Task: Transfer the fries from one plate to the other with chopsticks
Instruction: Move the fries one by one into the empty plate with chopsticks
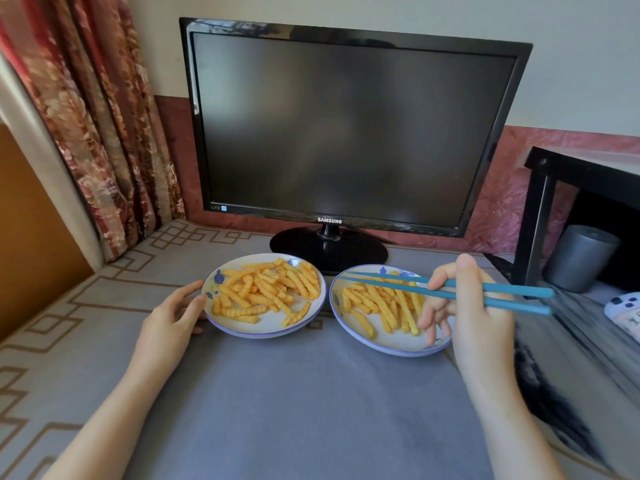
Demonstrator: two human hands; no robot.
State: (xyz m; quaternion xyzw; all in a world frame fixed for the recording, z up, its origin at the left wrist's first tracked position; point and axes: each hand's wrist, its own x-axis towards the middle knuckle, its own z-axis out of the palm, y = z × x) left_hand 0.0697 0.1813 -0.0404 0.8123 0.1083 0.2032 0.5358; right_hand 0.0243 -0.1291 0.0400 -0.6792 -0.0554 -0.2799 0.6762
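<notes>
Two blue-rimmed plates sit side by side on a grey cloth (pixel 294 393), both holding crinkle fries. The left plate (pixel 242 328) carries the fuller heap of fries (pixel 266 292). The left hand (pixel 173 315) cups its rim at 9 o'clock, thumb on the edge and fingers curled beneath. The right plate (pixel 391 348) has a thinner spread of fries (pixel 381 306). The right hand (pixel 474 317) hovers over its 3 o'clock side, pinching teal chopsticks (pixel 519 289). Their tips reach toward 11 o'clock above this plate — slightly apart, gripping no fry. At 12 o'clock beyond both plates stands a dark monitor (pixel 346 126).
</notes>
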